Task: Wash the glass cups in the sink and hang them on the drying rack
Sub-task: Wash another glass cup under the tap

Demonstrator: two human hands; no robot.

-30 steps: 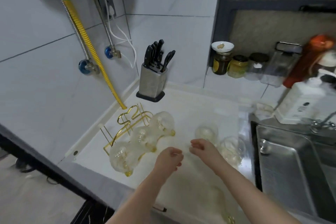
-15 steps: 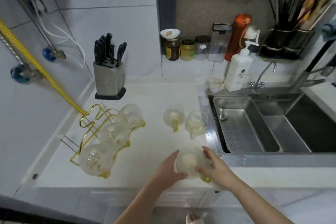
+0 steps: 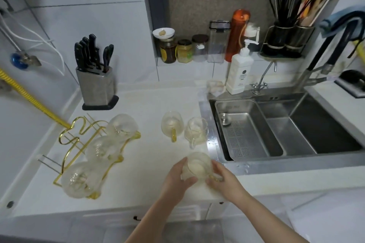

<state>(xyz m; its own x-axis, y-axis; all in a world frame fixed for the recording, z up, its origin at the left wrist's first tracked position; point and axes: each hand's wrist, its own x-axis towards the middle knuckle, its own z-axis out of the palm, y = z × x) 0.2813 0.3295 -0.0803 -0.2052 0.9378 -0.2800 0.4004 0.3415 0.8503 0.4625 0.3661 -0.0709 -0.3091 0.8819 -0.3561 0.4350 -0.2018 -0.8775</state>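
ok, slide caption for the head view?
Both hands grip a glass cup beside the sink; three hang on the rack.

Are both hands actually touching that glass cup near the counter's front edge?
Touching. The head view shows the left hand wrapped on the glass cup from one side, the right hand from the other.

the cup (image 3: pixel 196 165), approached half a second ago, is now gripped by both hands (image 3: pixel 178 180) (image 3: pixel 225 182).

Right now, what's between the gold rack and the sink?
In the head view, two glass cups stand on the white counter between the gold rack and the sink.
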